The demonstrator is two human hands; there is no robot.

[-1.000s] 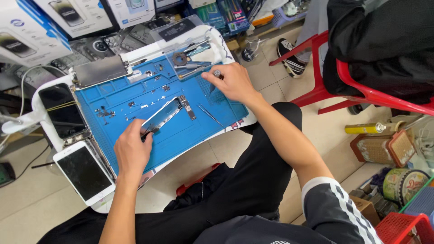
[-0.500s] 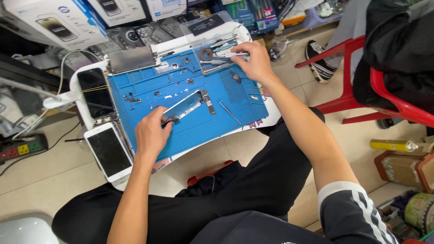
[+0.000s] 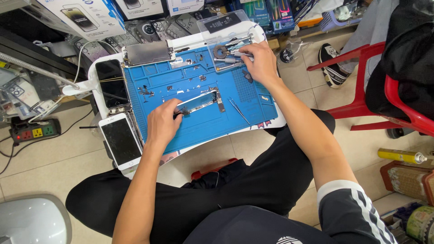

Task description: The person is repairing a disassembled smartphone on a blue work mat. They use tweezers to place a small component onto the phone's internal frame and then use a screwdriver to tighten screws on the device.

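Note:
A blue work mat (image 3: 158,83) lies on a white lap table (image 3: 100,68). In its middle an opened phone body (image 3: 199,102) lies at a slant. My left hand (image 3: 162,124) rests on the mat and grips the phone body's near end. My right hand (image 3: 258,61) reaches to the mat's far right corner and closes its fingers on metal tools (image 3: 228,55) in a clear tray there. Small screws and parts (image 3: 147,92) dot the mat. Thin tweezers (image 3: 238,110) lie right of the phone body.
A white phone (image 3: 121,141) and a black phone (image 3: 110,88) lie left of the mat, a metal plate (image 3: 148,53) behind it. Boxes (image 3: 79,17) stand at the back. A power strip (image 3: 32,131) sits on the floor left. A red chair (image 3: 402,113) with another person's foot (image 3: 331,63) stands right.
My right hand has moved further along the mat to the tool tray at the far corner. My left hand stays on the phone body. The view has shifted.

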